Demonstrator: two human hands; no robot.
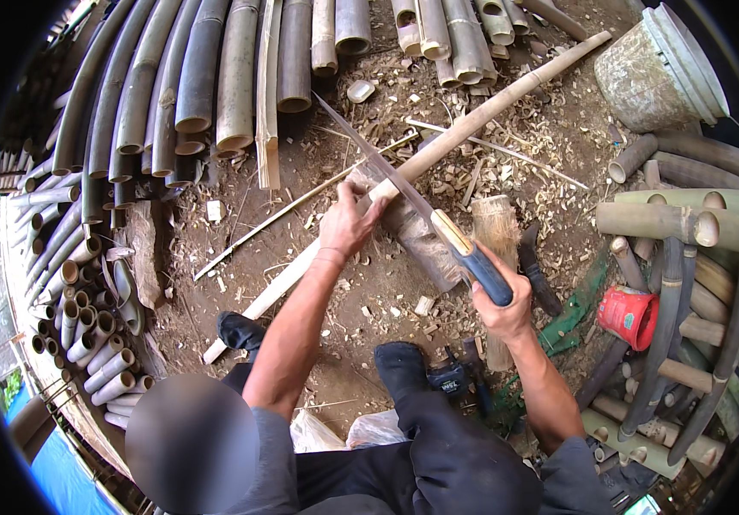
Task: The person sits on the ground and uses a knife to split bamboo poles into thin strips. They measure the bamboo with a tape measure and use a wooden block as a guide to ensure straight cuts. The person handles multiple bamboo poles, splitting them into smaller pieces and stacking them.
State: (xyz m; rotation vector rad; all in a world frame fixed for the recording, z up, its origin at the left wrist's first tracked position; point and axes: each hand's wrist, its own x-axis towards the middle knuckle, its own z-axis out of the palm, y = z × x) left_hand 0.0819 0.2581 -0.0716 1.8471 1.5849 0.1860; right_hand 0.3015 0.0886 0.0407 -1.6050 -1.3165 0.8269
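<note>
My right hand [504, 298] is wrapped round the blue and wooden handle of a handsaw [404, 184]. The long blade points away to the upper left and crosses a pale bamboo pole [489, 114]. Close beside the blade, my left hand [349, 221] grips the pole with its thumb along it. Under the crossing lies a short log [425, 245], which bears the pole. A pale, flat length [279, 283] runs on from behind my left hand toward my feet; the hand hides whether it is the same piece.
Thick bamboo culms [236, 77] lie along the far left, with stacked cut tubes [112, 373] nearer. At the right are a dirty white bucket [648, 73], a red pot [627, 316] and a bamboo pile [687, 219]. An upright stump [496, 225] and dark tool [451, 378] stand close by; shavings litter the ground.
</note>
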